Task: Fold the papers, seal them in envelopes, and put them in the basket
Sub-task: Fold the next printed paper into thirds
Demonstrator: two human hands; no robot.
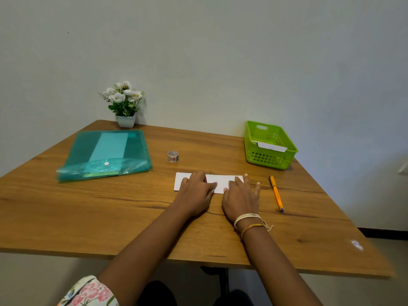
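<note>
Both my hands are flat on the folded paper (217, 183), which lies on the counter (132, 208) right in front of me, long axis running left to right across my view. My left hand (195, 192) covers the left-middle part, my right hand (240, 196) the right end; fingers (239, 181) on both look mostly straight and spread, pressing down, not pinching anything. The thumbs nearly meet near the paper's near edge, so my guess is I'm flattening a crease. The far-left end of the paper sticks out bare past my left hand. The green basket (284, 160) sits at the far right, closer to my right hand, and already has one white envelope (271, 146) leaning inside it. The teal folder (103, 155) lies well to the left, nearer my left hand; a pale rectangle shows through it, probably spare envelopes or sheets, can't tell which. The tape roll (172, 156) stands just beyond the paper, slightly left of center, an easy reach for my left hand. The orange pen (276, 193) lies to the right of my right hand, pointing roughly away from me. The flower pot (125, 120) is at the back by the wall. Next step likely needs an envelope from the left side.
</note>
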